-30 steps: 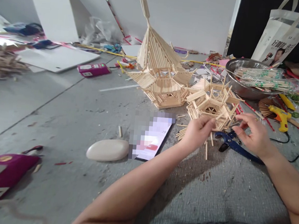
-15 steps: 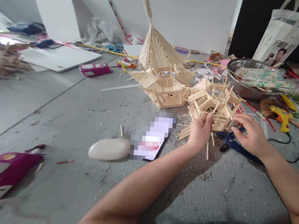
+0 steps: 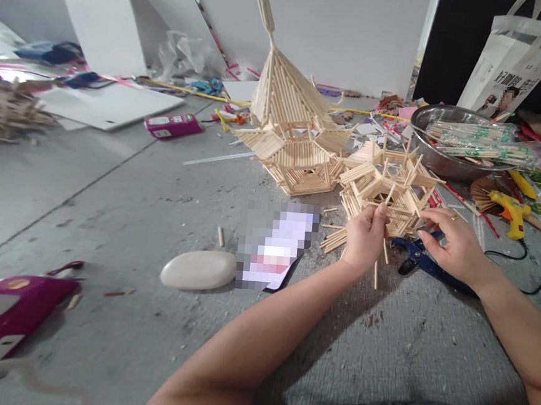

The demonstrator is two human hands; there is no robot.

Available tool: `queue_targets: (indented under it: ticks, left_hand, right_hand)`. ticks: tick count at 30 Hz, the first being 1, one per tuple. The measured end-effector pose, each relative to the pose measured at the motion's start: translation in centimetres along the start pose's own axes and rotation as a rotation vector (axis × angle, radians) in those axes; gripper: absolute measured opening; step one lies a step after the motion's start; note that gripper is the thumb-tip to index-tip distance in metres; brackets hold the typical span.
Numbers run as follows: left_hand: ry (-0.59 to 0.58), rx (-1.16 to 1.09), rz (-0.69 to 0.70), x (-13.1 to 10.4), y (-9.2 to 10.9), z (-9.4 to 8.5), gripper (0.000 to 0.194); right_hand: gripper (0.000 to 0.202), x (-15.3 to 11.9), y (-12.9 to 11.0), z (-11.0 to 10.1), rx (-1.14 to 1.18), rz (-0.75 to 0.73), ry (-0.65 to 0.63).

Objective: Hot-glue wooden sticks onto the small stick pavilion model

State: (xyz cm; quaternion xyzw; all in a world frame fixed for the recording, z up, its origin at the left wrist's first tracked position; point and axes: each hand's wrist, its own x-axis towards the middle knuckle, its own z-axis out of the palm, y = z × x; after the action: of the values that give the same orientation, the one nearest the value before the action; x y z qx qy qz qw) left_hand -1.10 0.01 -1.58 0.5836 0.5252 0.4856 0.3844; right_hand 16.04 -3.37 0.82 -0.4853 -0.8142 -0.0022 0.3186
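Observation:
My left hand (image 3: pixel 365 234) is closed, with a thin wooden stick (image 3: pixel 390 193) pinched between thumb and forefinger. The stick's upper end leans over a small lattice model (image 3: pixel 360 188) built from such sticks. At the model's right side is my right hand (image 3: pixel 457 245), its thumb and forefinger apart; the forefinger's tip is at the model's edge, and I cannot tell whether it touches. Blue-handled pliers (image 3: pixel 434 268) lie on the floor under the right hand. Loose cut sticks (image 3: pixel 335 240) lie left of my left hand. A taller stick-built pagoda model (image 3: pixel 290 98) stands behind.
A phone (image 3: pixel 279 247) and a white oval case (image 3: pixel 198 270) lie to the left. A yellow glue gun (image 3: pixel 511 212) with its cord is at the right. Behind it, a steel bowl (image 3: pixel 442 163) holds bagged sticks. Purple boxy items (image 3: pixel 23 308) and scraps litter the floor.
Hardly anything differs. My left hand has shifted very slightly to the right, still pinching the stick; the right hand keeps its place.

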Motion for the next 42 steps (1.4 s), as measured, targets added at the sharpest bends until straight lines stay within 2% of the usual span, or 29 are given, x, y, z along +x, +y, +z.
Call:
queue_targets:
  ticks: [11,26,42]
  left_hand:
    - [-0.052,0.031,0.037,0.3,-0.5,0.1,0.04]
    - [-0.048,0.264,0.143,1.0,-1.4,-0.6,0.04]
    - [-0.017,0.22,0.172,1.5,-1.4,-0.5,0.043]
  right_hand:
    - [0.027,-0.2,0.1,0.1,-0.028,0.039,-0.044]
    - [0.029,-0.3,0.3,0.1,0.003,0.06,-0.074]
    - [0.03,-0.3,0.3,0.2,-0.012,0.043,-0.082]
